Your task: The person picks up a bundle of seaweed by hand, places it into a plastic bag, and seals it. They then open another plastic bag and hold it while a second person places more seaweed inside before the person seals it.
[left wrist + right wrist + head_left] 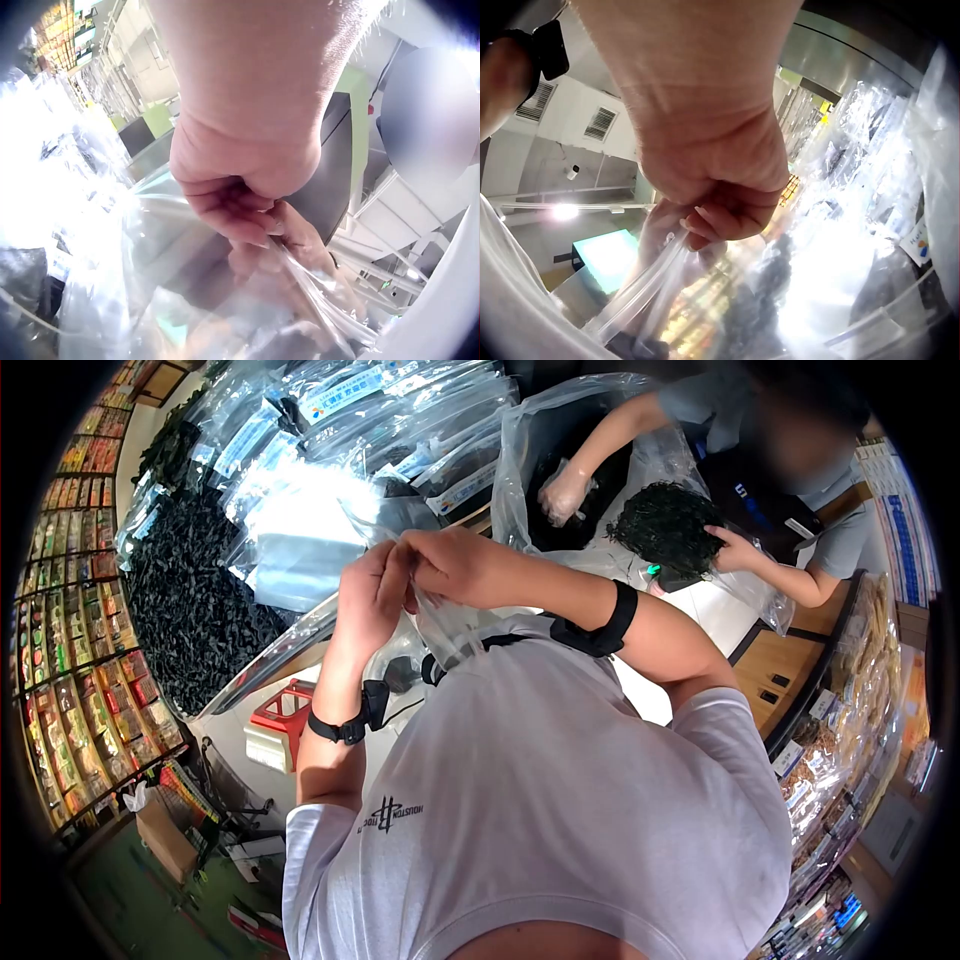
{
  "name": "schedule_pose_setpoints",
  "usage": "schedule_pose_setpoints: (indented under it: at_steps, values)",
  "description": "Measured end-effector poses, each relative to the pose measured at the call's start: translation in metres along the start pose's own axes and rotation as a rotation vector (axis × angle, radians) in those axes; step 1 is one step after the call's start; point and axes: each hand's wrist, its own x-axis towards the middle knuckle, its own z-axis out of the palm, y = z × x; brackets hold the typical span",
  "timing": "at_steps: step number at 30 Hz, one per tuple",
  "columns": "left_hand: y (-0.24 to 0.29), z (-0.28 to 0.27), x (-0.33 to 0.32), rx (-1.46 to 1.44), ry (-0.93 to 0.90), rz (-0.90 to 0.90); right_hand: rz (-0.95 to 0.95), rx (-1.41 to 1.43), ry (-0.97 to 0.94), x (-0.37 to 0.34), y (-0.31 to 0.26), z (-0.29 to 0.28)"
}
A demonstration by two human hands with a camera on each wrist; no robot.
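In the head view my left hand (pixel 370 598) and right hand (pixel 452 567) meet in front of the chest. Both pinch the gathered top of a clear plastic bag (pixel 445 628) that hangs against the white shirt. The left wrist view has the left hand (pixel 244 169) with fingers curled on the twisted plastic (pixel 304 281), the other hand just behind it. From the right wrist, the right hand (pixel 716 169) grips stretched strands of the same plastic (pixel 656 281). What the bag holds is mostly hidden by the arms and shirt.
Clear labelled packets (pixel 350 405) pile up beyond the hands, beside loose dark dried strips (pixel 190 580). Across, another person's gloved hand (pixel 565 495) reaches into a large lined bag; their other hand holds a dark clump (pixel 665 525). A red-and-white device (pixel 280 720) stands at left.
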Motion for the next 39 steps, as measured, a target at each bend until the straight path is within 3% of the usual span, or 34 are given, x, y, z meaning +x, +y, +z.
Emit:
schedule_pose_setpoints:
  at_steps: [10, 12, 17, 19, 22, 25, 29, 34, 36, 39]
  values:
    - [-0.007, 0.003, -0.015, -0.072, -0.013, -0.017, 0.140, 0.143, -0.113, -0.006, -0.007, 0.002]
    - [-0.010, 0.004, -0.016, -0.317, -0.039, 0.029, 0.119, 0.153, -0.103, -0.007, 0.002, 0.004]
    - [-0.009, 0.010, -0.018, -0.127, -0.008, 0.011, 0.085, 0.134, -0.088, -0.010, 0.015, 0.006]
    - [-0.010, 0.009, -0.014, -0.123, -0.023, 0.006, -0.028, -0.132, 0.025, -0.012, 0.014, 0.004]
    - [-0.007, 0.005, -0.013, -0.138, -0.027, -0.025, 0.052, -0.132, 0.156, -0.014, -0.007, 0.001]
    - [0.003, 0.000, -0.014, -0.065, -0.064, -0.095, 0.010, -0.200, 0.282, -0.012, -0.009, 0.001]
    - [0.014, -0.010, -0.016, 0.114, 0.008, -0.142, -0.016, -0.238, 0.347, -0.011, -0.010, -0.006]
    - [0.024, -0.028, -0.022, 0.228, 0.022, -0.201, -0.002, -0.533, 0.393, -0.018, -0.008, -0.015]
    - [0.013, -0.042, -0.023, 0.278, 0.051, -0.085, -0.013, -0.548, 0.428, -0.020, -0.007, -0.022]
    - [0.016, -0.063, -0.028, 0.330, 0.075, -0.161, -0.020, -0.531, 0.505, -0.023, -0.010, -0.026]
